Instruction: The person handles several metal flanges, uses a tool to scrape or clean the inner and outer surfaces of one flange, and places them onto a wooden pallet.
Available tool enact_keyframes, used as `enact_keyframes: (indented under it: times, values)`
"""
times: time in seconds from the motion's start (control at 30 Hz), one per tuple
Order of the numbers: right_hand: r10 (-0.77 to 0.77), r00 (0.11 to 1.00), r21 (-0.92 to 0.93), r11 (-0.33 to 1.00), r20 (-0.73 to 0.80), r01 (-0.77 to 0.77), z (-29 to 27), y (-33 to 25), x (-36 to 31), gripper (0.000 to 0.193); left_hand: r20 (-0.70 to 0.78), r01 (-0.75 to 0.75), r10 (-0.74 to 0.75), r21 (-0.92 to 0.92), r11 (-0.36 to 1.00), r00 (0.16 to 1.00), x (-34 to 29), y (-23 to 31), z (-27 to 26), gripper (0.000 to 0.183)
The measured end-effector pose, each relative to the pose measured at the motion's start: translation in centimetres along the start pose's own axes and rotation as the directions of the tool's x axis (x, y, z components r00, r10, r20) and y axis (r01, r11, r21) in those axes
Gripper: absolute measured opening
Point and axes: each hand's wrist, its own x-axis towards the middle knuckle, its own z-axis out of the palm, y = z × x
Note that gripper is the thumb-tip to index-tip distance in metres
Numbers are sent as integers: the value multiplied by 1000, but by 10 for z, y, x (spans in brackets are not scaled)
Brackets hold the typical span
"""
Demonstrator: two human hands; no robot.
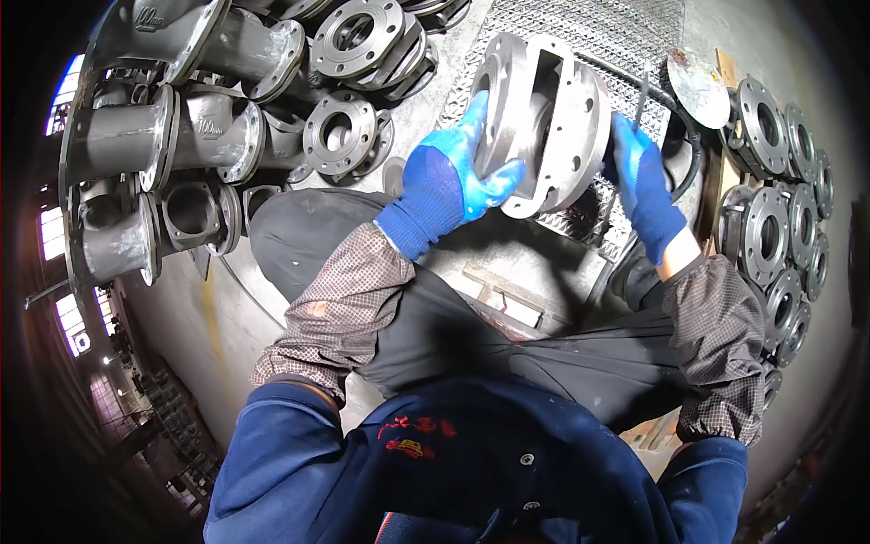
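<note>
A grey cast-metal valve body [566, 118] with round bolt-holed flanges and a slot-like rectangular opening stands on its edge in front of me. My left hand [458, 172], in a blue coated glove, grips its left flange, the thumb pressed near the lower rim. On the other side my right hand [645, 177], gloved the same way, is close beside the right flange with its fingers curled. A thin dark rod [643, 100] rises by these fingers. What the right hand holds is partly hidden.
Several grey flanged pipe bodies [213, 131] are stacked at left, with round flanged parts [340, 133] beside them. More ring-shaped flanged parts [766, 236] stand at right. A textured metal plate [607, 32] lies beyond the valve body. A pale round disc [698, 88] and a wooden piece [503, 295] are nearby.
</note>
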Motion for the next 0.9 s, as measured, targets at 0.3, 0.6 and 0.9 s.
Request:
enact_keyframes:
  times: [0.3,0.6,0.9]
  values:
    - [-92,971,-16,995,220,98,59,14,-17,36,158,320,-303,-718,618,940,-10,-44,-6,34]
    - [-325,917,-21,941,229,339,59,11,-27,32,102,200,-236,-873,445,966,-10,-45,2,52]
    - [-367,900,-52,920,238,389,58,22,-22,31,146,193,-355,-976,99,923,-7,-36,-3,41]
